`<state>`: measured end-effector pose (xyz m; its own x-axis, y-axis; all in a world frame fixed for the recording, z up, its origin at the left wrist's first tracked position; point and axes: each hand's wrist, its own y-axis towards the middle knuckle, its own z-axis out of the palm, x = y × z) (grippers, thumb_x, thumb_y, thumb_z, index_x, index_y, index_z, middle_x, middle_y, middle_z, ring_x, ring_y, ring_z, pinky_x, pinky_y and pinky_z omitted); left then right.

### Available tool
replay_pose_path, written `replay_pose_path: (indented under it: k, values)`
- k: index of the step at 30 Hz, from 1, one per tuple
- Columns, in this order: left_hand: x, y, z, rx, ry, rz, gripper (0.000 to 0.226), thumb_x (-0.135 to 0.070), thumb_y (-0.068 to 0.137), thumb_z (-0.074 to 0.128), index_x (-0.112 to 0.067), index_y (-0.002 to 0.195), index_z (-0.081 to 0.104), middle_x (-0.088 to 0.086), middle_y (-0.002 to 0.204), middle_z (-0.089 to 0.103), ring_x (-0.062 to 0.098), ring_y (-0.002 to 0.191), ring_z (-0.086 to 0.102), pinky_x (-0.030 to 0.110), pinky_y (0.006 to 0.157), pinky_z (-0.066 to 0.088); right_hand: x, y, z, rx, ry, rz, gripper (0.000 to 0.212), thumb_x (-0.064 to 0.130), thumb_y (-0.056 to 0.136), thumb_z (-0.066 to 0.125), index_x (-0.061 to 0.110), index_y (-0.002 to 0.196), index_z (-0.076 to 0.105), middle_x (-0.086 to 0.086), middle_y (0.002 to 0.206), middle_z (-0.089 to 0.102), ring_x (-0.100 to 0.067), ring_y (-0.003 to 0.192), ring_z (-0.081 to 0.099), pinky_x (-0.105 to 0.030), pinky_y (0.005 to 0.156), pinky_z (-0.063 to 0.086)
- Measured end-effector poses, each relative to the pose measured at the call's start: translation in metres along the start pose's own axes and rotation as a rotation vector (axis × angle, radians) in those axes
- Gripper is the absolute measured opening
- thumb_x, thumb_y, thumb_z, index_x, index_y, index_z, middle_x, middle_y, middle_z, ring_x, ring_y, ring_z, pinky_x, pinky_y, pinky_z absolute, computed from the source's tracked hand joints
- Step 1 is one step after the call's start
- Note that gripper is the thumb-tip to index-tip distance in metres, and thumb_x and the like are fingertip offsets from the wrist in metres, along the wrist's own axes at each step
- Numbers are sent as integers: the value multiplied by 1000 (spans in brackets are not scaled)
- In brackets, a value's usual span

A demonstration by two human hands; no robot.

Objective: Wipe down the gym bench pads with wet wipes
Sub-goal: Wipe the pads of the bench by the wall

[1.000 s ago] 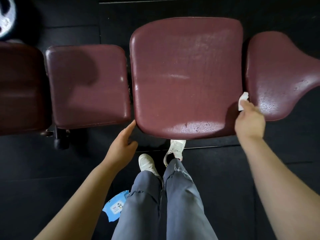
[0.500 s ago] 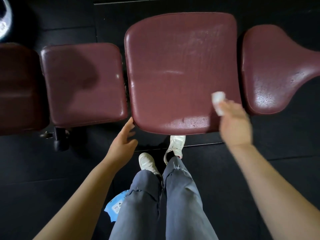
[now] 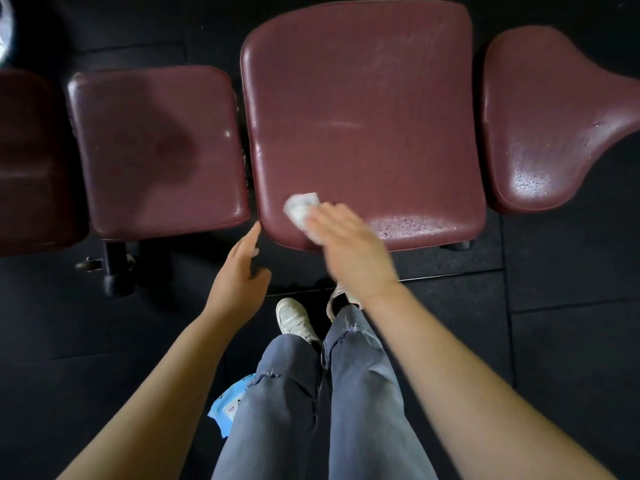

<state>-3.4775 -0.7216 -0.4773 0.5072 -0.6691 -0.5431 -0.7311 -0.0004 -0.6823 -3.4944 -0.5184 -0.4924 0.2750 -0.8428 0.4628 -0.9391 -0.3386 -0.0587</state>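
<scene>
the right hand (image 3: 349, 252) is blurred, so its fingers cannot be counted, and how it grips the wipe underneath cannot be made out. a blue wipe packet (image 3: 229, 403) on the floor at the lower middle of the frame is mostly hidden behind the person's grey trouser leg (image 3: 273, 410). a dark maroon pad (image 3: 31, 161) is cut off by the left edge, and a pale round object at the upper left corner is too cropped to identify.

the large pad (image 3: 363, 109) fills the upper middle of the frame; it is maroon vinyl, worn, with a speckled glossy patch along its near edge at the right. left of it sits a smaller square pad (image 3: 156, 147) with a dark shadow on it, and at the upper right a narrower pad (image 3: 540, 119) tapers off the right edge, also speckled near its lower end. all stand over a dark floor (image 3: 571, 341).

the white wet wipe (image 3: 300, 206) is bunched on the lower left part of the large pad, near its front edge. the right hand lies flat and spread over the wipe, pressing it to the pad. the left hand (image 3: 239, 277) is loosely open and holds nothing; its fingertips reach the near left corner of the large pad, by the gap between the two pads. white shoes (image 3: 293, 318) show below the pad's edge.
</scene>
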Motion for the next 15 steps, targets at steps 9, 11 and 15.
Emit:
replay_pose_path:
  k: [9,11,15]
  values:
    - [-3,-4,10,-65,295,141,87,-3,87,49,-24,159,5,1,159,30,28,132,44,39,84,48,-114,-94,-30,-446,136,1184,45,-3,91,43,8,131,61,-23,123,65,-41,116,59,-39,100,43]
    - [-2,-4,11,-67,309,125,88,-5,88,50,-26,159,3,-1,162,24,25,140,36,38,93,47,-83,-84,-14,-604,235,1205,45,-1,93,43,10,133,60,-22,125,64,-38,117,60,-31,101,42]
    - [0,-4,13,-66,332,157,89,-8,88,51,-26,158,-1,0,164,18,25,141,34,40,98,47,-29,-84,3,-585,238,907,47,-11,87,50,6,130,61,-17,132,61,-22,122,55,-5,105,30]
